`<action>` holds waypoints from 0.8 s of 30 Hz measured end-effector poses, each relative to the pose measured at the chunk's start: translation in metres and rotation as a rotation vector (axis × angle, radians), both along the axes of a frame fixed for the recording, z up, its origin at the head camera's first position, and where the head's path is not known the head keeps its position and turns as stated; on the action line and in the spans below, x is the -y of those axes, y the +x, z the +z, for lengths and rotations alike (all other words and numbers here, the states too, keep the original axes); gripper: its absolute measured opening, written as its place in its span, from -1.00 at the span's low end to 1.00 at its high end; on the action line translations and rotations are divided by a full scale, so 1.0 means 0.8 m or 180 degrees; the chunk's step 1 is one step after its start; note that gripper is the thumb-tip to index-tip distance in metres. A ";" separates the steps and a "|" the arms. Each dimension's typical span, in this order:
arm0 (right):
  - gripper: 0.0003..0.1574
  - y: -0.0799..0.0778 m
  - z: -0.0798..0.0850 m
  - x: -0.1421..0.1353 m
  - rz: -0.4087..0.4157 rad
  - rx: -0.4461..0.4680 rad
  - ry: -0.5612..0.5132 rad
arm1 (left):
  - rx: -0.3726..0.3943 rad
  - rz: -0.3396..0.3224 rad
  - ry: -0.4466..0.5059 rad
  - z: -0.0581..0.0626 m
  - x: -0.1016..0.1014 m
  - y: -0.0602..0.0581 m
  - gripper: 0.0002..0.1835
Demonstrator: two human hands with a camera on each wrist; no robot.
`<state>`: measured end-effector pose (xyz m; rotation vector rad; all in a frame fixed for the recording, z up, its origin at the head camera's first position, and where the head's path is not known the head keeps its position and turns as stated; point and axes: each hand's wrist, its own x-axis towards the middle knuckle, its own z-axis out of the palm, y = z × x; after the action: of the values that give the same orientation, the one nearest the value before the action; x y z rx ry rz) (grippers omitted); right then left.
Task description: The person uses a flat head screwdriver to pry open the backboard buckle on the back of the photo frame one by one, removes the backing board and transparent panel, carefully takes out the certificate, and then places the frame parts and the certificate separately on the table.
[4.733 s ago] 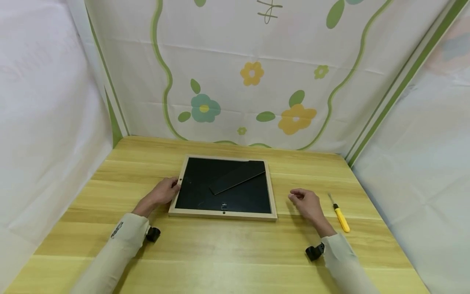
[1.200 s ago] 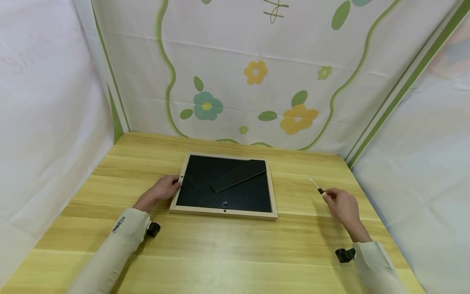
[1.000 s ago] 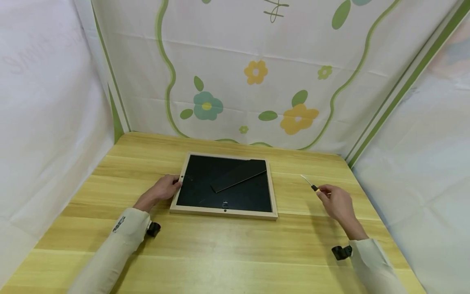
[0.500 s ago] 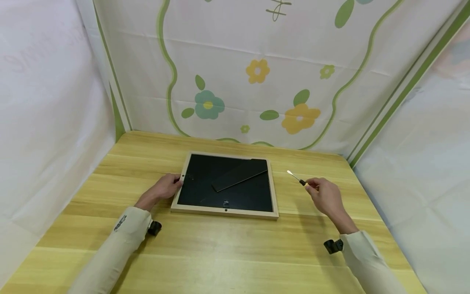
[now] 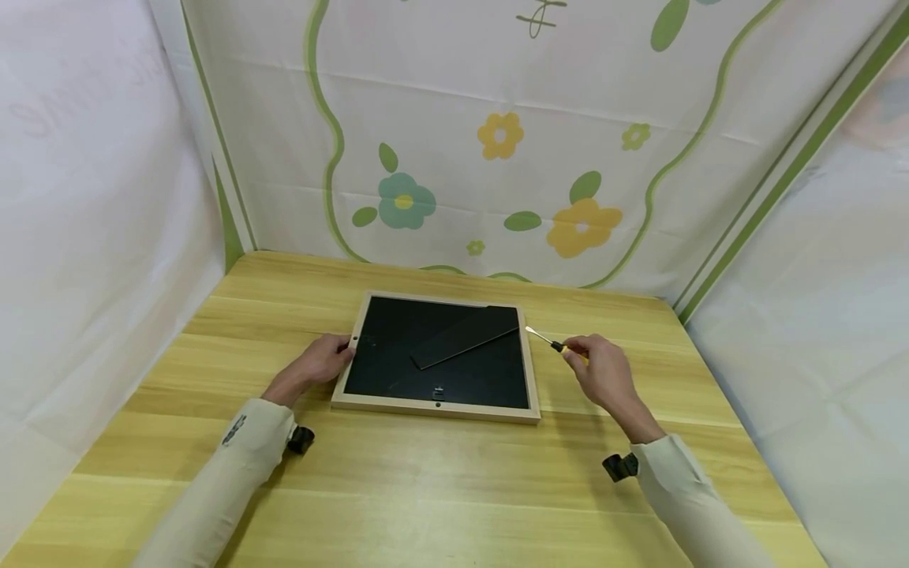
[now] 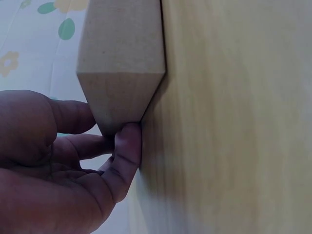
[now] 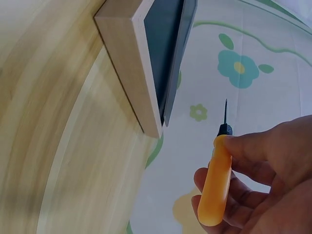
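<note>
A picture frame (image 5: 398,335) lies back up on the table, with a pale wooden rim and a black backing board. A folded black stand leg (image 5: 469,339) slants across the board. My left hand (image 5: 323,361) holds the frame's left edge; in the left wrist view its thumb and fingers meet around the wooden corner. The right hand (image 5: 604,369) grips a screwdriver (image 7: 216,187) by its yellow handle, held above the table. In the head view, the screwdriver's tip appears over the frame's right rim; the right wrist view shows it apart from the frame.
A small metal hanger (image 5: 438,390) sits near the board's front edge. Dark round spots mark the rim at left and front. A white fabric wall (image 5: 454,158) with flowers closes the back of the wooden table (image 5: 426,489), with more fabric on both sides.
My right hand has picked the screwdriver up off the table at right and moved it left to the frame's right rim. The left hand has stayed on the frame's left edge.
</note>
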<state>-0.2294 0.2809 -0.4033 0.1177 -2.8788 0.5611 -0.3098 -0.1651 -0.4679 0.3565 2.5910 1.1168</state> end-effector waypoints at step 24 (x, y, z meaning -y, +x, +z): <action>-0.70 -0.020 -0.006 0.084 0.0254 0.0024 -0.0074 | -0.0045 -0.0032 -0.0077 0.004 0.003 0.003 -0.58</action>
<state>-0.2452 0.2136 -0.4084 0.2282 -2.8847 0.6103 -0.3078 -0.1672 -0.4650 0.3729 2.6097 1.0824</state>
